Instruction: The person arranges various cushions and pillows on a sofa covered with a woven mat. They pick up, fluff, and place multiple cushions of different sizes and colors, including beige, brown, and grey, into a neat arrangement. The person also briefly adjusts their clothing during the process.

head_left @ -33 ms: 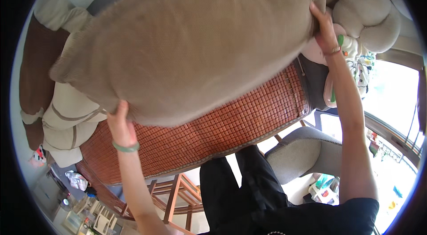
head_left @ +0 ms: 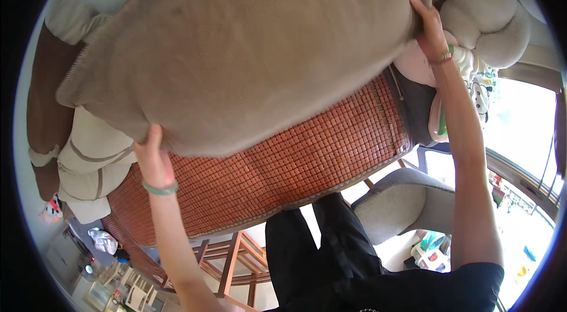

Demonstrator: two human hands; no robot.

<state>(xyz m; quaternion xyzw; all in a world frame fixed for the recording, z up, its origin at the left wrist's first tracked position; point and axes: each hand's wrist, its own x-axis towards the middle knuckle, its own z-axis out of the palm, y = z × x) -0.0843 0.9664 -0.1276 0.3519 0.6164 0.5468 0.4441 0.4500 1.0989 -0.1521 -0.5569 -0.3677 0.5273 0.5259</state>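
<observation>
A large brown-beige cushion (head_left: 254, 58) fills the upper part of the view, held up in front of me above the sofa. My left hand (head_left: 155, 158) grips its lower left edge, thumb on the near face and the other fingers hidden behind. At the right end, my right hand (head_left: 431, 28) grips the edge the same way, close to a grey plush shape (head_left: 478, 5). Beneath the cushion, a reddish-brown mat of small tiles (head_left: 295, 164) covers the seat.
Cream cushions (head_left: 97, 161) are piled at the left beside a brown backrest (head_left: 53, 93). A pink round plush (head_left: 416, 64) lies by my right wrist. Nearer me stand a grey upholstered chair (head_left: 396, 205) and a wooden chair (head_left: 233, 265). A bright window (head_left: 522, 117) is at the right.
The cushion has shifted slightly up and to the left, with both hands still on it. My left hand has moved up and left with its corner; my right has risen slightly.
</observation>
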